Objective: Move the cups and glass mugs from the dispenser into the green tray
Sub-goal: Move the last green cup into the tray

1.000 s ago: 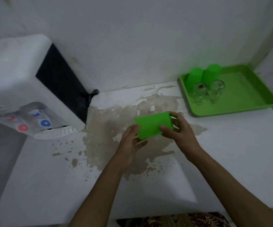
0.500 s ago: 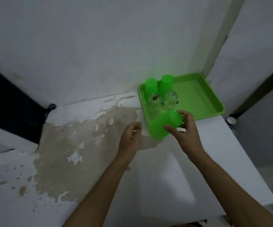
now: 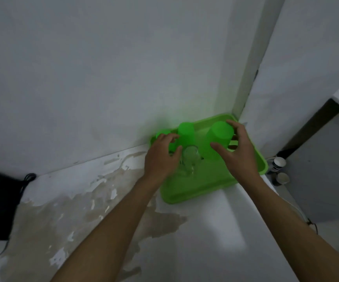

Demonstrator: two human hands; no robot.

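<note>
Now over the green tray point(image 3: 195, 192): smooth glossy plastic, rectangular, raised rim, rounded corners, pushed into the corner where the white wall point(image 3: 103, 78) meets a side panel point(image 3: 306, 78).

Right hand point(image 3: 239, 151) wrapped round an upside-down green cup point(image 3: 218, 137), thumb on the near side, fingers curled over the far side; smooth tapered plastic, flat base up, whether touching the tray floor cannot tell. Left hand point(image 3: 160, 157) spread and loose, gripping nothing, fingertips beside a clear glass mug point(image 3: 191, 159), blurred, and partly covering a second green cup point(image 3: 163, 133) at the tray's back-left corner. A third green cup point(image 3: 185, 132) upside down just behind the mug.

White counter point(image 3: 205, 241) worn, coating peeled into a large brown patch point(image 3: 73, 216) with ragged edges. Bare tray floor free toward the near and right rims; tight against the wall behind. Off the counter's right edge, two small jars point(image 3: 279, 169). Black cord point(image 3: 27, 180) at far left.

Against half a second ago: cup turned from tilted at the tray's near edge to base-up deep inside; left hand moved from the counter to over the tray.
</note>
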